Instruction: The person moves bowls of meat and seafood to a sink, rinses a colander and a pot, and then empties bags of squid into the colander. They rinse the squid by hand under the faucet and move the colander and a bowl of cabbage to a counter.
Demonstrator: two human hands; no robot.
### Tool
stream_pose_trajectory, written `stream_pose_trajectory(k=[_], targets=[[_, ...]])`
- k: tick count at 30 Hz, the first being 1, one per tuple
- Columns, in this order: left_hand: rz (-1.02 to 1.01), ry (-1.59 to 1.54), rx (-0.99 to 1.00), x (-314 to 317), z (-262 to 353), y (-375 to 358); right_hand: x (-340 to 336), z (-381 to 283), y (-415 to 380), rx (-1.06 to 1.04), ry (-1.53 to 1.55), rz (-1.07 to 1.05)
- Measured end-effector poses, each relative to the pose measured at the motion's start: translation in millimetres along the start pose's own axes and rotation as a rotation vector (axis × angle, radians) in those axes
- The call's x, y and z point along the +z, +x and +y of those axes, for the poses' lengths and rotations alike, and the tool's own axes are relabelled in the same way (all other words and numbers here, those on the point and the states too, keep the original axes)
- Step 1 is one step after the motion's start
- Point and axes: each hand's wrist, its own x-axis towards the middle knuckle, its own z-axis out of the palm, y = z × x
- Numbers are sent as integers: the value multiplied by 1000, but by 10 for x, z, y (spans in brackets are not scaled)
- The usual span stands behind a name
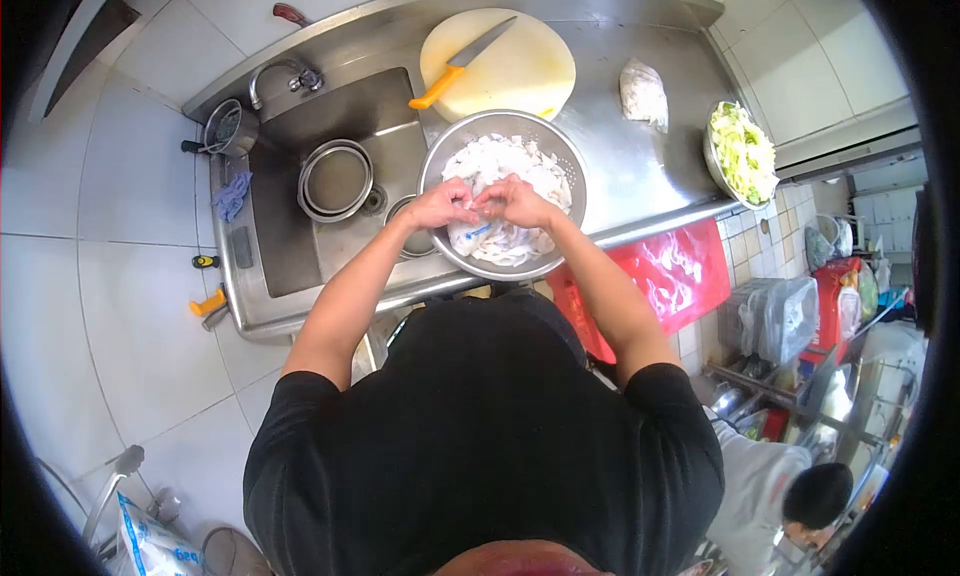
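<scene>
"What did the bowl (500, 123) hold?"
"White pieces (515, 156), heaped, strips and chunks; also one clear bag (465, 238), crumpled, blue-marked, at the bowl's near side."
"Hands?"
"Left hand (442, 204) and right hand (517, 201) were over the bowl, fingers bent at the bag; whether they pinched it, I could not tell."

What lies between the hands (440, 205) (518, 201) is unclear — the bottom edge crops a lettered bag (150, 538).

My left hand (438, 205) and right hand (516, 200) meet over a metal bowl (577, 184).
White pieces (508, 158) lie inside; beyond, a yellow-handled knife (466, 62) rests on a round board (535, 68).
</scene>
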Motion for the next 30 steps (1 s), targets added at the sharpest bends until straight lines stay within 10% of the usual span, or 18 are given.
stream_pose_trajectory(k=[8, 15, 18, 28, 30], targets=[[67, -5, 110, 40, -37, -11, 101, 271, 136, 48, 431, -221], [194, 194, 207, 171, 149, -55, 29, -75, -95, -39, -343, -107], [282, 361, 252, 216, 164, -100, -113, -127, -291, -262, -653, 271], [395, 377, 235, 12, 664, -619, -671, 125, -483, -324, -750, 490], [511, 238, 244, -95, 696, -610, -774, 296, -470, -76, -618, 558]])
